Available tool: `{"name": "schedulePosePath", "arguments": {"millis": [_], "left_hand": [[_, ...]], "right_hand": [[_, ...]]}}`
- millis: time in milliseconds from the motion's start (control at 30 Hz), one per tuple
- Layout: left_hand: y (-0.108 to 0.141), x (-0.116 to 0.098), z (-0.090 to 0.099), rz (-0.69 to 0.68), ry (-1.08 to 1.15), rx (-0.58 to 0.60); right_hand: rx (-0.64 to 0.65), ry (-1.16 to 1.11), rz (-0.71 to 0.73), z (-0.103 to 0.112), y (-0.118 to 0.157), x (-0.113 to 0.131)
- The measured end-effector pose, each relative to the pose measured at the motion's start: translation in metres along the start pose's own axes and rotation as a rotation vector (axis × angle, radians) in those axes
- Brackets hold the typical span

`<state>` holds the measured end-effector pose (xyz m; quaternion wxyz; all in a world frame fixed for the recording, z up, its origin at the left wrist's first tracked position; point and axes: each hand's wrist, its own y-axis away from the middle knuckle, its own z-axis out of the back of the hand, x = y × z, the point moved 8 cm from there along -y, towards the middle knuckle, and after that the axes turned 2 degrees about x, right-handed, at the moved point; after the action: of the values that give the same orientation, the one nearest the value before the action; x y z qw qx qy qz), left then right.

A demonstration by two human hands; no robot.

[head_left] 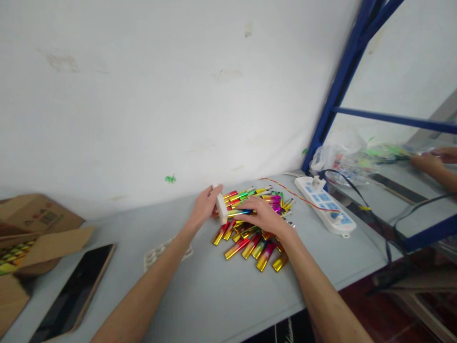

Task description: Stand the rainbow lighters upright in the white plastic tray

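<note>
My left hand [206, 204] is closed round a small white tray [222, 207], which stands tilted on its side at the edge of a pile. Shiny colored tubes [250, 243] in red, gold, green and purple lie heaped on the grey table. Over the pile, my right hand [262, 215] is closed on a shiny tube [238, 213] whose end points at the tray. Part of another white tray [157, 256] with round hollows shows behind my left forearm.
A phone [76, 290] and an open cardboard box [46, 219] are on the left. A white power strip [324, 205] with cables lies right of the pile, beside a blue metal frame [332, 95]. Another person's hands [432, 162] show at far right, near plastic bags [339, 164].
</note>
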<state>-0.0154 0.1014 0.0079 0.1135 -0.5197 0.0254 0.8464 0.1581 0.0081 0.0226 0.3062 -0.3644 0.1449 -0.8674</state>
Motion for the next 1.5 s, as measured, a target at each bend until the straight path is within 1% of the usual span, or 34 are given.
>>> {"name": "schedulePosePath", "arguments": {"millis": [33, 100, 167, 267, 333, 367, 433, 500, 600, 700, 833, 933, 1033, 1133, 1233, 1300, 1367, 1433, 1500], "left_hand": [[0.0, 0.001, 0.007, 0.006, 0.024, -0.004], [0.004, 0.002, 0.028, 0.008, 0.062, -0.027], [0.013, 0.006, 0.056, -0.009, 0.078, -0.067], [0.036, 0.019, 0.101, -0.068, 0.048, -0.138], [0.055, 0.035, 0.128, -0.107, -0.031, -0.206], [0.063, 0.046, 0.139, -0.095, -0.08, -0.229], [0.078, 0.068, 0.154, -0.048, -0.187, -0.248], [0.09, 0.083, 0.163, -0.011, -0.298, -0.243], [0.102, 0.094, 0.165, 0.015, -0.458, -0.163], [0.111, 0.091, 0.166, -0.052, -0.572, -0.089], [0.123, 0.094, 0.168, -0.105, -0.654, -0.039], [0.132, 0.098, 0.165, -0.132, -0.67, -0.005], [0.138, 0.099, 0.156, -0.158, -0.636, 0.038], [0.14, 0.097, 0.146, -0.189, -0.637, 0.055], [0.137, 0.096, 0.134, -0.218, -0.653, 0.081], [0.133, 0.094, 0.124, -0.247, -0.653, 0.095], [0.128, 0.089, 0.113, -0.284, -0.645, 0.111], [0.121, 0.083, 0.101, -0.317, -0.635, 0.141], [0.114, 0.079, 0.09, -0.339, -0.63, 0.192]], "right_hand": [[-0.018, 0.005, -0.014, 0.003, 0.001, -0.003], [-0.059, 0.046, -0.051, 0.009, 0.004, -0.01], [-0.082, 0.117, -0.072, 0.011, 0.006, -0.016], [-0.074, 0.229, -0.061, 0.008, 0.007, -0.02], [-0.06, 0.299, -0.049, 0.004, 0.007, -0.02], [-0.052, 0.328, -0.046, 0.002, 0.006, -0.02], [-0.037, 0.365, -0.051, -0.001, 0.006, -0.021], [-0.024, 0.379, -0.064, -0.003, 0.006, -0.021], [-0.003, 0.387, -0.074, -0.005, 0.006, -0.021], [0.005, 0.383, -0.071, -0.006, 0.007, -0.02], [-0.004, 0.33, -0.065, -0.004, 0.009, -0.022], [-0.014, 0.281, -0.06, -0.002, 0.01, -0.024], [-0.026, 0.238, -0.062, 0.0, 0.01, -0.023], [-0.042, 0.216, -0.078, 0.002, 0.009, -0.019], [-0.074, 0.212, -0.097, 0.004, 0.007, -0.013], [-0.112, 0.212, -0.081, 0.006, 0.004, -0.006], [-0.124, 0.205, -0.046, 0.004, 0.0, 0.002], [-0.079, 0.192, 0.004, -0.003, -0.007, 0.013], [0.015, 0.173, 0.057, -0.015, -0.015, 0.025]]}}
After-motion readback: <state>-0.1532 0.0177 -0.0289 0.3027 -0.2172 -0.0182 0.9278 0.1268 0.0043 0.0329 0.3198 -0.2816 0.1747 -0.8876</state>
